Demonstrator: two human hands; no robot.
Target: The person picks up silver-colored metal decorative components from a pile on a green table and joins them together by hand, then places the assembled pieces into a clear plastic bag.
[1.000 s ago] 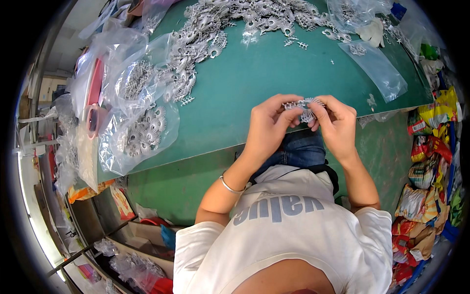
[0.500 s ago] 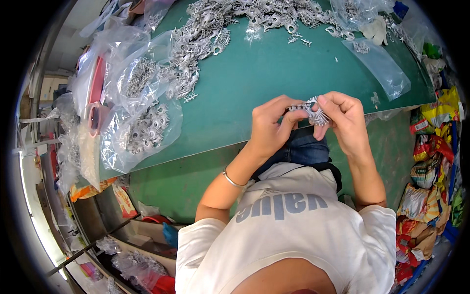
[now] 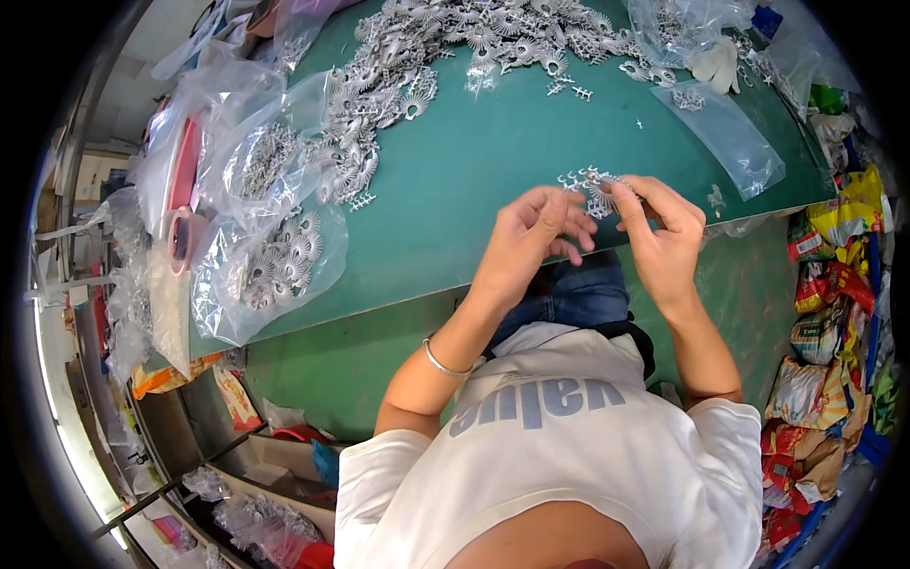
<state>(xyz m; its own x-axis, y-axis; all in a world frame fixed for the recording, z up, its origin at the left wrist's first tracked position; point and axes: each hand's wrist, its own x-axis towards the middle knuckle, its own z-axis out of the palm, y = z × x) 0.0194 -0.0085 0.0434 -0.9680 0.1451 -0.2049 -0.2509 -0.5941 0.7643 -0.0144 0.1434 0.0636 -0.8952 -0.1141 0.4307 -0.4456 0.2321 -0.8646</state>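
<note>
Over the near edge of the green table [image 3: 455, 190], my right hand [image 3: 661, 228] pinches a grey fan-shaped piece [image 3: 600, 201] with fine radiating ribs between thumb and fingers. A short toothed strip reaches out from the fan's left side. Just left of the piece is my left hand [image 3: 533, 230], its fingers spread and slightly blurred by motion, with nothing visibly gripped. The left fingertips lie close to the piece; whether they touch it I cannot tell.
A large heap of similar grey pieces [image 3: 389, 90] spreads over the far side. Clear bags [image 3: 218, 284] of parts and pink-handled scissors [image 3: 182, 232] lie at left. A flat plastic bag [image 3: 744, 152] and white glove [image 3: 718, 68] are at right. Colourful packets [image 3: 817, 379] line the right side.
My left hand has let go of the piece and its fingers have spread. The right hand keeps its pinch, and the strip now points up and left.
</note>
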